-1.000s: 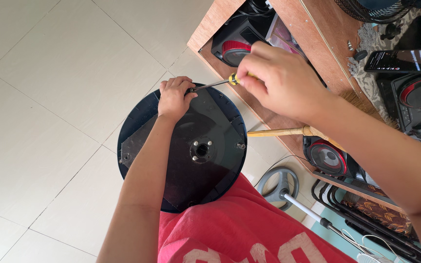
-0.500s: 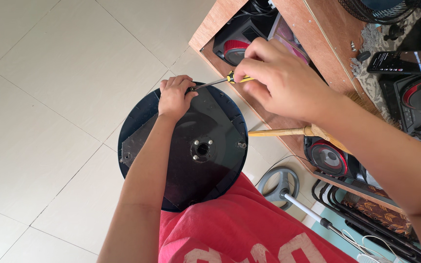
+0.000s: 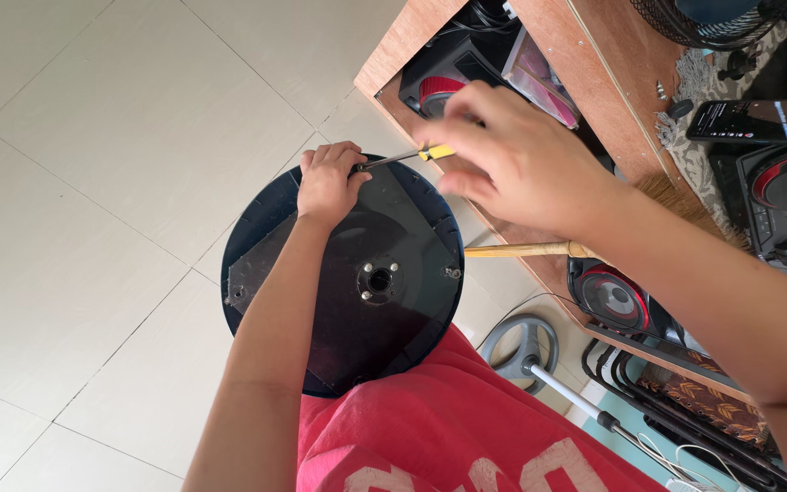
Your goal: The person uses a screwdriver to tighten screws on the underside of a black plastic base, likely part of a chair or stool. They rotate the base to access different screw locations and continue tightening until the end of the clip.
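A dark round fan base (image 3: 393,292) stands on edge against my lap, underside up, with a grey metal plate and a centre hole. My left hand (image 3: 328,182) grips its far rim, fingers curled over the edge. My right hand (image 3: 512,159) holds a screwdriver with a yellow handle (image 3: 412,155). The metal shaft points left to a spot on the rim right beside my left fingers. My right hand is blurred.
A wooden shelf unit (image 3: 594,100) stands at the right, holding black and red speakers (image 3: 612,296). A broom handle (image 3: 521,249) lies beside the base. A grey pole with a ring foot (image 3: 526,351) lies on the white tiled floor.
My right hand has shifted on the screwdriver handle, as in turning it. The base and my left hand have stayed where they were.
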